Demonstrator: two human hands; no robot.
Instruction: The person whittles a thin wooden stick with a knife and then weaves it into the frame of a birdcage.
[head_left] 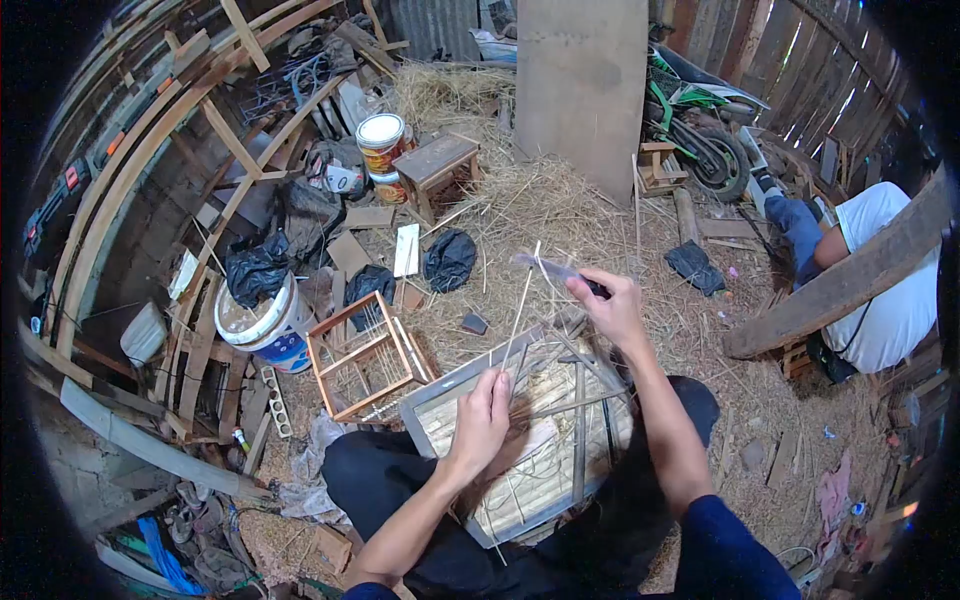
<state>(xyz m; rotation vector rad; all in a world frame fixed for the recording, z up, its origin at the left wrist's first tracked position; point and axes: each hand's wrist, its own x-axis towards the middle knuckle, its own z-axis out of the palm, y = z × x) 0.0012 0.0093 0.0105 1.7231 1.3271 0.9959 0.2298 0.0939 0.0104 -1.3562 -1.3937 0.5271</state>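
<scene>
My left hand point(480, 420) is closed around the lower part of a thin pale strip, bamboo by its look point(519, 318), which stands up at a slant above my lap. A knife point(548, 267) with a dark handle is gripped in my right hand point(612, 306). Its blade points left and meets the strip near the top, where a thin sliver curls away. Across my knees lies a grey-framed slatted panel point(425, 408). Loose slivers and several darker strips point(580, 430) rest on it, below both hands.
A small wooden frame box point(345, 412) stands left of my knee, with a white bucket point(262, 335) behind it. Ahead are a wooden stool point(437, 158), paint cans point(380, 140) and straw. At right, another person point(880, 270) sits behind a slanted beam point(835, 280), near a motorbike point(700, 120).
</scene>
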